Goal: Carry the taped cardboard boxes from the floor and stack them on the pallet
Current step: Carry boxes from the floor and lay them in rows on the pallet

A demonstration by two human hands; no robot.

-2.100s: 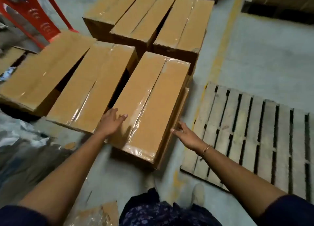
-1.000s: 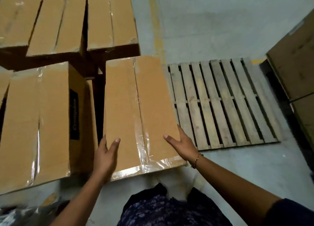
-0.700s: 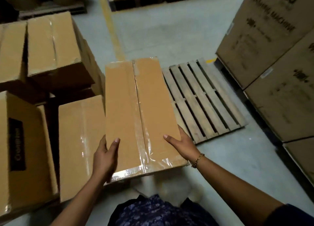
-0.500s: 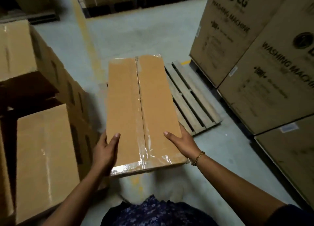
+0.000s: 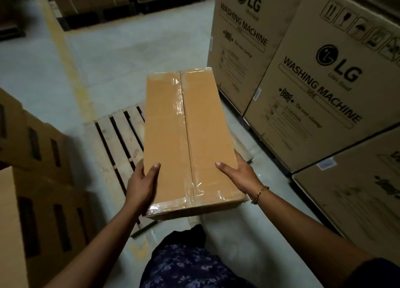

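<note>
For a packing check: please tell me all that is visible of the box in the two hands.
The box is long, brown cardboard; its two top flaps meet in a centre seam under clear tape. Held in the air, top up, it hides part of the pallet. The left hand and right hand grip its near sides, thumbs on top.

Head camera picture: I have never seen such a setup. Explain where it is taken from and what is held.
No machine here: a person wears one wide-angle camera on the head, looking forward and down at their own arms. The left hand and right hand grip the near end of a taped cardboard box, thumbs on top, holding it above a wooden pallet that lies on the concrete floor. More brown boxes stand at the left; large washing machine cartons are stacked at the right.
</note>
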